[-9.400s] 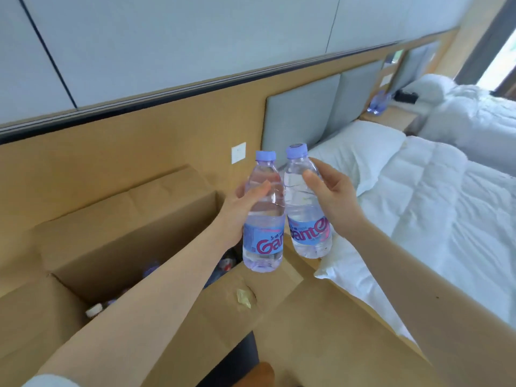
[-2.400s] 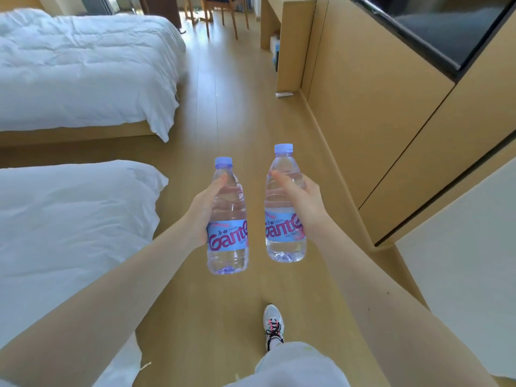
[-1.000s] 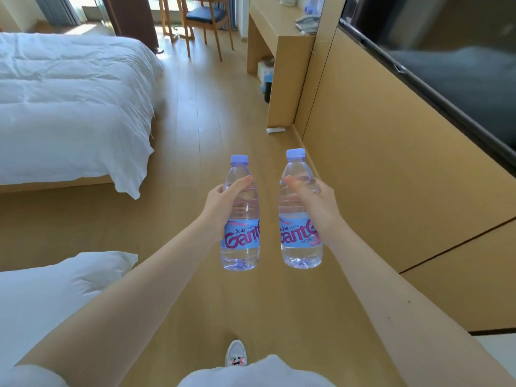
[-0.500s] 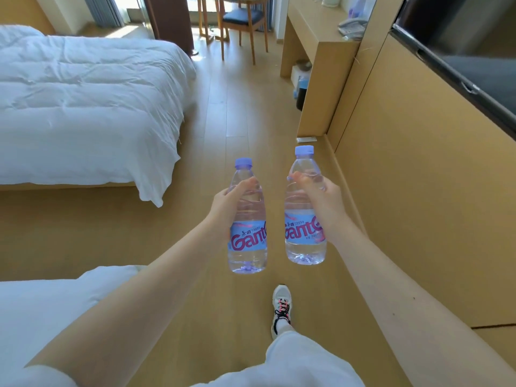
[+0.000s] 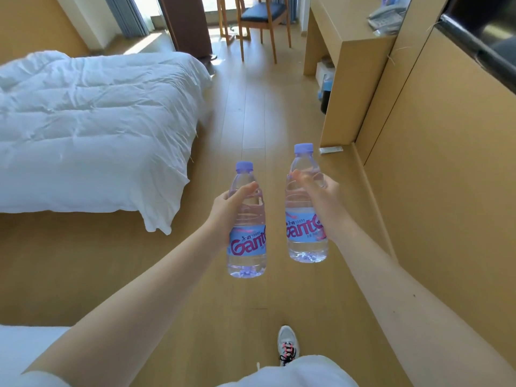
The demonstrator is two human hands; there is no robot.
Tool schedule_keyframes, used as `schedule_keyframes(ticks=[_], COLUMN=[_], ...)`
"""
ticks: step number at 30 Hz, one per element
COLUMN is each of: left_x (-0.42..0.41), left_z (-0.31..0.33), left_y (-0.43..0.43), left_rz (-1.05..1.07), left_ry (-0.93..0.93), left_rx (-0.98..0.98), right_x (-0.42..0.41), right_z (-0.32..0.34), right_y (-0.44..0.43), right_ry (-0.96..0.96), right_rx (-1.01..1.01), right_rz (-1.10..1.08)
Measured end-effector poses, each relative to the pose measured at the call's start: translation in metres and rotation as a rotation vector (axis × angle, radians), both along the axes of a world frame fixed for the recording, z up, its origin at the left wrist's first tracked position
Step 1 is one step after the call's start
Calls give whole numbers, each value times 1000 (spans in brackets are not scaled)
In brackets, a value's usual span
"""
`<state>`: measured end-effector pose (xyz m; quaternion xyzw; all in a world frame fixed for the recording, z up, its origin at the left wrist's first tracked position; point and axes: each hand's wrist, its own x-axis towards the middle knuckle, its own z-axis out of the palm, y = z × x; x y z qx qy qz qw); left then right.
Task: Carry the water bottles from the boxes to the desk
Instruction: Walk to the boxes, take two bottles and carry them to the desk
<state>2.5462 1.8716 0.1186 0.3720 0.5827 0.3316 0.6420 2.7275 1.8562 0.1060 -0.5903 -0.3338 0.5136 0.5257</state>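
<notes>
- Well to the left of the fingers, a bed with a rumpled white duvet stands on the pale wooden floor.
- The left hand has its fingers curled round the shoulder of a clear plastic water bottle with a lilac cap and a blue label with pink lettering. The bottle hangs upright in the air, cap on, water nearly up to the neck.
- Just beside it and not touching, the right hand grips a second bottle of the same kind round its upper body. This one is upright too, equally full, and held a little higher.
- Below the right-hand fingers, one white trainer is on the floor.
- The light wooden counter lies ahead and to the right of the fingers, well apart from both bottles. The right hand is the nearer one. Both bottles already have their long axis vertical, so I judge they need only be carried on and set down on their bases.
- A grey telephone lies on the counter. Under it is a dark bin, and I cannot tell what it holds. No boxes are in view.
</notes>
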Motion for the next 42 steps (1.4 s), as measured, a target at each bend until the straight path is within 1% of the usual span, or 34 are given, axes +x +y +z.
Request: schedule_keyframes(ticks=[5, 11, 16, 21, 26, 30, 34, 38, 42], left_x=[17, 21, 23, 21, 10, 0, -5, -4, 4], left_z=[-5, -11, -18, -3, 17, 17, 11, 5, 1], left_y=[42, 100, 158, 240, 334, 396, 443, 480, 520], left_rz=[13, 20, -35, -56, -57, -51, -41, -21, -22], left_ry=[49, 57, 17, -75, -95, -100, -134, -171, -168], left_rx=[-13, -7, 1, 21, 82, 93, 73, 15, 28], right_x=[15, 21, 24, 21, 9, -3, -11, -10, 1], right_z=[-8, -15, -19, -1, 23, 24, 22, 21, 19], right_y=[47, 96, 149, 224, 310, 368, 412, 449, 492], right_ry=[29, 34, -29, -80, -132, -145, -126, -147, -139], right_rx=[-11, -37, -42, -18, 26, 23, 17, 28, 33], right_rz=[4, 20, 15, 3, 13, -10, -30, -25, -11])
